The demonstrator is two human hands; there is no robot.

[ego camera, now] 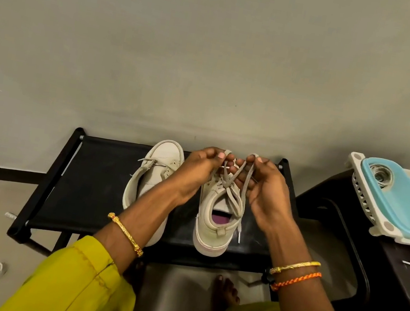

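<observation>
Laces (225, 183) of sneaker (211, 236) held up in two loops: L hand (197, 171) pinches one, R hand (267, 193) pinches the other, just above the tongue. Sneaker sits on black rack (103, 165), right of centre; 2nd sneaker (158, 172) just left of it, partly under L forearm.

We reach both forearms (149, 214) forward and angle them inward, so our left hand (197, 170) and right hand (266, 190) sit raised and near each other, palms facing. In each hand the thumb and forefinger pinch a loop of the lace (246, 172), the remaining fingers (236, 176) loosely curled below.
</observation>
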